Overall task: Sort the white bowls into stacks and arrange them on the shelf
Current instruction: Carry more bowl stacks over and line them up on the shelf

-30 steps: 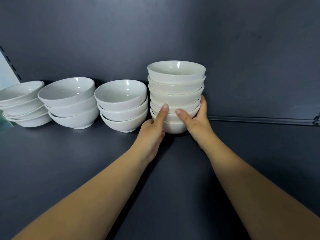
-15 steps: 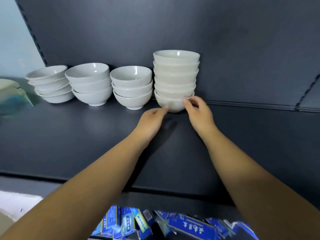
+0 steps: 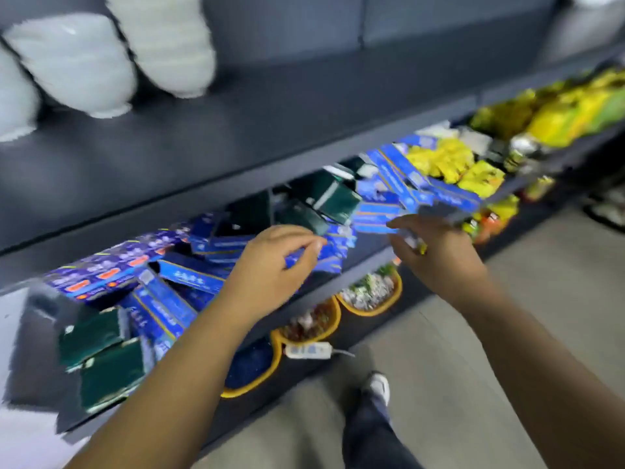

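Blurred bowls (image 3: 71, 62) stand far left on the dark shelf (image 3: 236, 137), set back from its front edge. Below that edge the left hand (image 3: 274, 262) and right hand (image 3: 439, 252) hang apart, fingers loosely curled, empty. Open floor (image 3: 507, 326) lies to the right.

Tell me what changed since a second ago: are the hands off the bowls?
Both hands let go of the tall bowl stack and drew back and down; left hand and right hand now hang empty before the blue boxes below. The view dropped too. The visible bowl stacks stay on the upper shelf.
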### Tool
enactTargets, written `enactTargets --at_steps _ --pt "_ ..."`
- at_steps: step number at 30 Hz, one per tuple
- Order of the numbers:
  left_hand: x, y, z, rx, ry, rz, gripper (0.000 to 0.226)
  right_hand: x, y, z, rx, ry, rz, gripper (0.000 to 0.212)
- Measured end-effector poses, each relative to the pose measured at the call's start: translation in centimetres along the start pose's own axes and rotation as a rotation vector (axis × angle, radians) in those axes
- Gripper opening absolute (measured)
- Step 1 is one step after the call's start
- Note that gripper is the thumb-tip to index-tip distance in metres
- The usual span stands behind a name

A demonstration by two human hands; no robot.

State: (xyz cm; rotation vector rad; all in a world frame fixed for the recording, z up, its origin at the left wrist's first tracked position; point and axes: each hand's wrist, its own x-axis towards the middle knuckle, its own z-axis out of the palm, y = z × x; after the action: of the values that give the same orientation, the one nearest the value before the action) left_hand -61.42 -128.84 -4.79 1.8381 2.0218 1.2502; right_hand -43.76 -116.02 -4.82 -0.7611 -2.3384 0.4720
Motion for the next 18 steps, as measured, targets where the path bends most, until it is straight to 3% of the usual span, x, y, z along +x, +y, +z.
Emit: enactTargets --at_steps 6,10,18 --pt "-4.2 3.0 9.1 -0.084 -0.276 0.063 0.043 -14.5 4.3 -4.7 -0.221 -0.010 0.439 0.024" --pt "-5.8 5.8 14.3 -0.248 -0.395 -0.093 0.051 -22.4 6.1 -7.8 -0.260 0.055 0.760 0.023" --pt "-3.2 13.0 26.9 -0.150 -0.636 0.065 0.035 -34.6 11.2 -14.0 -0.285 0.144 1.141 0.023"
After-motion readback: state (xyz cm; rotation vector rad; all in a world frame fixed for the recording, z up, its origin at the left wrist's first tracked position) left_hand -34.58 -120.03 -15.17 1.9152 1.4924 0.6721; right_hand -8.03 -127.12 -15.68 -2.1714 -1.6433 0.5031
